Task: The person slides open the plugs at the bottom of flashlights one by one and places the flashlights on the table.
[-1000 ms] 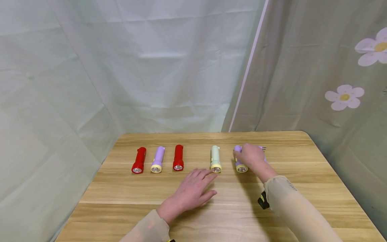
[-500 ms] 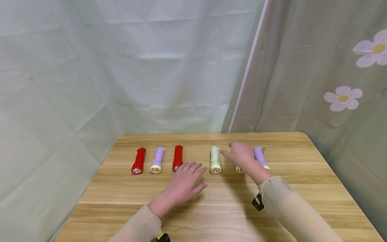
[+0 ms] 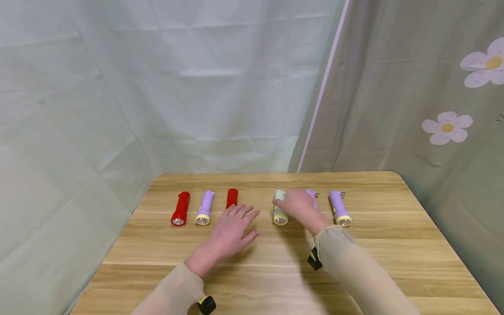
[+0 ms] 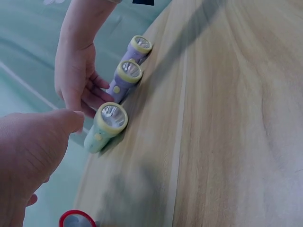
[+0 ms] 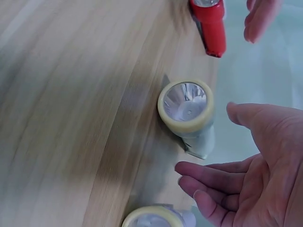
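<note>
A mint-green flashlight (image 3: 280,215) with a pale yellow lens ring lies on the wooden table, lens toward me. My right hand (image 3: 301,204) is at its right side, thumb overlapping it in the head view. In the right wrist view the thumb and loosely bent fingers (image 5: 210,177) spread on either side of the flashlight's far end, with a gap to it. Behind this hand a purple flashlight (image 3: 312,197) is mostly hidden. My left hand (image 3: 230,236), fingers extended, hovers over the table and covers the lens end of a red flashlight (image 3: 232,197).
Farther left lie another red flashlight (image 3: 182,209) and a purple one (image 3: 206,205). At the right end of the row is a purple flashlight (image 3: 339,209) with metal prongs at its far end. Fabric curtains (image 3: 220,87) stand behind the table (image 3: 275,284).
My right hand has moved left from the purple flashlights to the mint-green one, uncovering the rightmost purple one. My left hand has shifted left, from before the mint-green flashlight to before the red one.
</note>
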Tool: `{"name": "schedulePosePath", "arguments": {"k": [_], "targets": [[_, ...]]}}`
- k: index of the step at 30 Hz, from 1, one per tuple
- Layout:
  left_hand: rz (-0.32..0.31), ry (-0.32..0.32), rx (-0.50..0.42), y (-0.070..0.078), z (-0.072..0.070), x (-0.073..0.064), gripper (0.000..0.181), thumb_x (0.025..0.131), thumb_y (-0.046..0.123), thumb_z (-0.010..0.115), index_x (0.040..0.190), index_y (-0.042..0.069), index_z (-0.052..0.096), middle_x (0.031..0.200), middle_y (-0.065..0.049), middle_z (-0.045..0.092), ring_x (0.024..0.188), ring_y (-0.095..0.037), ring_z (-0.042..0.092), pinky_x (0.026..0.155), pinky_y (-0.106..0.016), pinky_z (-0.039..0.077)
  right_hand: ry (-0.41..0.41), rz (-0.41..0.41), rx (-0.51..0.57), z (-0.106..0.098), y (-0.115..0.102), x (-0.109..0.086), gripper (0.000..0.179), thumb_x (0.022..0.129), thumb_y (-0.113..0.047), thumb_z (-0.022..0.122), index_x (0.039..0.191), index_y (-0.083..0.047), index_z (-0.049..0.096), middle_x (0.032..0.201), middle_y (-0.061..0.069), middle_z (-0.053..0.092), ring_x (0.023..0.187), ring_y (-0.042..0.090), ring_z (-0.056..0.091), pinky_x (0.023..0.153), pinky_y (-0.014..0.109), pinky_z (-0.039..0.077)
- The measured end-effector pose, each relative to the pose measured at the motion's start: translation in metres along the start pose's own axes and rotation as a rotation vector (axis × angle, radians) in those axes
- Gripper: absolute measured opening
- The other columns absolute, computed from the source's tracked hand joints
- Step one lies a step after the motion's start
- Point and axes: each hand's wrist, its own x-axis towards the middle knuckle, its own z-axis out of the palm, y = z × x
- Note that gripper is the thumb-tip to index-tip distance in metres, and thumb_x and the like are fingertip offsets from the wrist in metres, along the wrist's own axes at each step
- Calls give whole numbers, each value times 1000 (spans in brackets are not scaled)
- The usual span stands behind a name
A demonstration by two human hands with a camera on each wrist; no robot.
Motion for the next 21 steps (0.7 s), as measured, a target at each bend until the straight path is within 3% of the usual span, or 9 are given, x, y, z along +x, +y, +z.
{"name": "schedulePosePath", "arguments": {"k": [5, 9, 15, 21], "targets": [[3, 7, 17, -3, 0, 1, 60, 99, 51, 61, 148, 17, 54, 149, -7, 52, 138, -31, 45, 118, -54, 28, -17, 52, 14, 5, -5, 7, 55, 93, -66, 59, 80, -13, 65, 80, 5, 64, 68, 21, 58, 60, 37, 47], [-2, -3, 18, -3, 1, 2, 59, 100, 51, 60, 148, 17, 54, 148, -7, 53, 138, -30, 46, 118, -53, 28, -5, 42, 23, 10, -7, 11, 55, 91, -64, 64, 87, -9, 68, 83, 7, 64, 71, 22, 59, 60, 37, 48], [-13, -37, 12, -1, 3, 2, 59, 100, 51, 59, 149, 18, 53, 148, -6, 53, 138, -29, 45, 119, -52, 27, -8, 24, -2, 14, -11, 11, 53, 90, -62, 66, 78, -10, 65, 80, 7, 64, 72, 23, 60, 59, 37, 50], [4, -10, 6, -1, 5, 1, 59, 100, 50, 61, 148, 17, 54, 147, -6, 55, 137, -29, 46, 119, -52, 28, -1, 50, -11, 16, -14, 13, 47, 89, -57, 70, 81, -11, 67, 88, 8, 66, 78, 25, 62, 65, 42, 52]]}}
